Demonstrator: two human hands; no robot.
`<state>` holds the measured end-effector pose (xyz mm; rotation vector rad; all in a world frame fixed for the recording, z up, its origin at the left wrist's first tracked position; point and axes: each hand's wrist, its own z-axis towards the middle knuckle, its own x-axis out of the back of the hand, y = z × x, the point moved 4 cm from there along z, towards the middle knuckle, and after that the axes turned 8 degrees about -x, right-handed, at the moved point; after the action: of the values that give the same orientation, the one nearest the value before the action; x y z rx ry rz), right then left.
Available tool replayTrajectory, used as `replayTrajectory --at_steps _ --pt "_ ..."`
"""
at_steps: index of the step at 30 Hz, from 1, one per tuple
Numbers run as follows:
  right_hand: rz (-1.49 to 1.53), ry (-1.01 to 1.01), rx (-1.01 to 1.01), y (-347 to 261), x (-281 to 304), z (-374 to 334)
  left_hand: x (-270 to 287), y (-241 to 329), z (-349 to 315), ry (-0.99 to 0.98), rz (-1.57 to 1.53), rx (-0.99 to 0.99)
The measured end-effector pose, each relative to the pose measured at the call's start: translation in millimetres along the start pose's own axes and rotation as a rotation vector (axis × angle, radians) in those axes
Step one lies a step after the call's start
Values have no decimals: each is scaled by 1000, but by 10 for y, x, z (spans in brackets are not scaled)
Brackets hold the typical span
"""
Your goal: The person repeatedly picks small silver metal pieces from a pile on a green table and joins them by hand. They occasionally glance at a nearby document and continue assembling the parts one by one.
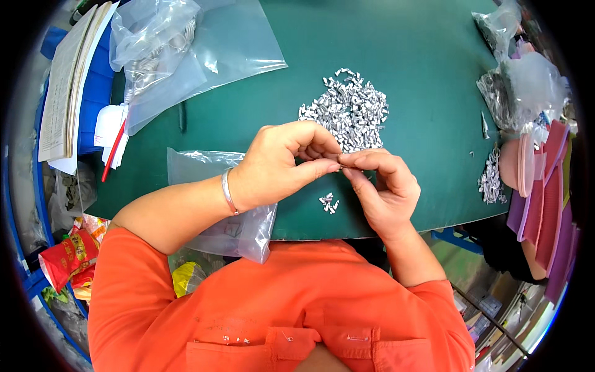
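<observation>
My left hand [277, 160] and my right hand [389, 189] meet over the near part of the green table [434, 124]. Thumbs and fingers of both are pinched together, their tips almost touching. Whatever lies between the fingertips is too small to make out. Just beyond them is a heap of small silvery metal pieces [350, 108]. A few similar loose pieces [329, 203] lie on the table below the fingertips, nearer to me. My left forearm crosses over a flat clear plastic bag [251, 229] that hangs over the table's near edge.
At the far left, a large clear bag [242, 37] lies beside a bag of metal rings [152, 68]. A red pen [114, 149], papers [65, 87] and a blue bin [93, 115] line the left edge. Rightward are bagged parts [496, 93], silvery pieces [491, 180] and pink-purple strips [545, 186].
</observation>
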<state>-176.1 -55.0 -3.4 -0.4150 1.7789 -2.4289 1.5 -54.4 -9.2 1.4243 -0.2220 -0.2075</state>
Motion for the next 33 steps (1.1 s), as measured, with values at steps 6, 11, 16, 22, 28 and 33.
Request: replayTrajectory --at_steps 6,11,16,22,28,33 --pt "55 60 -121 47 -10 -37 -17 20 -4 -7 86 -115" --pt "-49 33 -81 64 11 -27 -19 26 -8 -14 138 -167" --pt "-21 53 -102 65 12 -42 -26 56 2 -31 179 -195" --pt "-287 86 -22 -42 165 -7 -8 55 6 -65 269 -238" --pt "-610 51 -92 4 388 11 -18 41 6 10 207 -191" --pt "-743 4 12 4 211 3 -15 21 9 13 213 -197"
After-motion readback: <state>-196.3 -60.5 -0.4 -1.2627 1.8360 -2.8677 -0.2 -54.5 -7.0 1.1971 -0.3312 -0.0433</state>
